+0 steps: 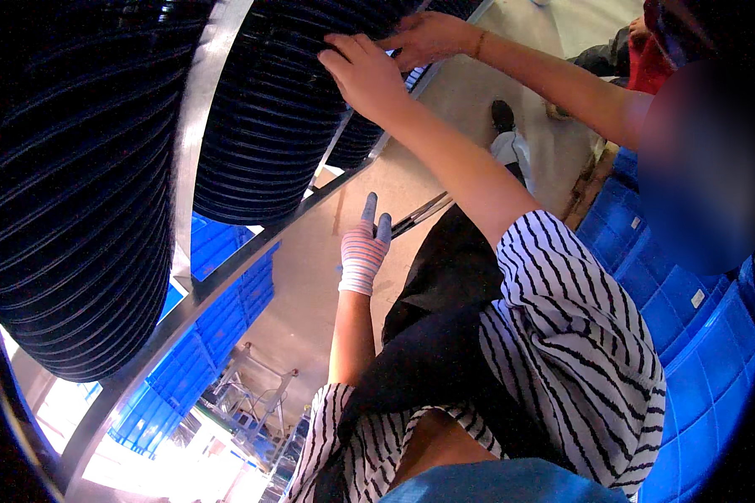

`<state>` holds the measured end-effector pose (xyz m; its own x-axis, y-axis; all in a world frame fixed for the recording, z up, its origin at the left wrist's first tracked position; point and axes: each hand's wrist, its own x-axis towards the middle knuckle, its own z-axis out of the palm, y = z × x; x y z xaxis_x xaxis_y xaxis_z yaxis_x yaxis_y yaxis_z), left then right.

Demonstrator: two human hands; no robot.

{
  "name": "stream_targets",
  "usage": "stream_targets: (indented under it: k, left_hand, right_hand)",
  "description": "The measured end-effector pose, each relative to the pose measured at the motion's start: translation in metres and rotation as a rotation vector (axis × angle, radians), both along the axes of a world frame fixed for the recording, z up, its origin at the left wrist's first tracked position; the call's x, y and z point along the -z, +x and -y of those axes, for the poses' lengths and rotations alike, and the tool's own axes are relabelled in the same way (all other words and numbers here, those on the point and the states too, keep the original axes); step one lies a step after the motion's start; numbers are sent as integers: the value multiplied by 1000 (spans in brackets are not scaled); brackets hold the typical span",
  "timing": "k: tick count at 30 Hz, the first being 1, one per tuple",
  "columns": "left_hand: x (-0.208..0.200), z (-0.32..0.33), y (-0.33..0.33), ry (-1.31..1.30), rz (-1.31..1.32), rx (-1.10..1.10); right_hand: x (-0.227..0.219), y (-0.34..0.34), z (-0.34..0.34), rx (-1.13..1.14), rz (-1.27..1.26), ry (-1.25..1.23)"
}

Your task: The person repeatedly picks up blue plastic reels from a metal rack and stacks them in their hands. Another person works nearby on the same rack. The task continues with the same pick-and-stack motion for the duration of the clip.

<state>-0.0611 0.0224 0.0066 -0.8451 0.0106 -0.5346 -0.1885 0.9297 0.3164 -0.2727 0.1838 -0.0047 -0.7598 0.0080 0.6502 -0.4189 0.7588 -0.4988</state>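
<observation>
My right hand (367, 77) is bare and reaches up to a large black ribbed stack (264, 126) behind a metal frame. Its fingers are stretched out, with the tips at the stack's right side. Close beside it is another person's bare hand (434, 38), at the same spot. Lower down, my left hand (364, 256) wears a striped glove with grey fingertips. One finger points up, and the other fingers are partly hidden. A long, thin two-pronged metal tool (419, 216) sticks out from this hand to the right.
A second black ribbed stack (80, 193) stands at the left. A metal rail (155, 339) runs diagonally below both stacks. Blue crates (197, 360) are piled beyond it, and more blue crates (688, 310) stand at the right. The other person's shoe (502, 116) is on the floor.
</observation>
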Motion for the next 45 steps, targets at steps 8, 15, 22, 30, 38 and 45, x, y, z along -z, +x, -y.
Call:
stream_targets:
  k: [8,15,22,30,38,45]
  left_hand:
    - [5,-12,6,-11,-7,52]
    - [29,-13,24,12,-27,105]
    - [27,-14,32,61,73,43]
    - [36,-15,37,19,47,111]
    - [31,-16,36,-21,148,151]
    - [34,-9,42,29,136,99]
  right_hand:
    - [2,-30,19,46,300,24]
    - [0,-2,27,-2,353,0]
    - [-3,68,11,-10,273,-159]
    - [-9,39,1,111,173,-207]
    - [9,-28,25,158,-101,-192]
    - [11,-12,15,111,-224,-201]
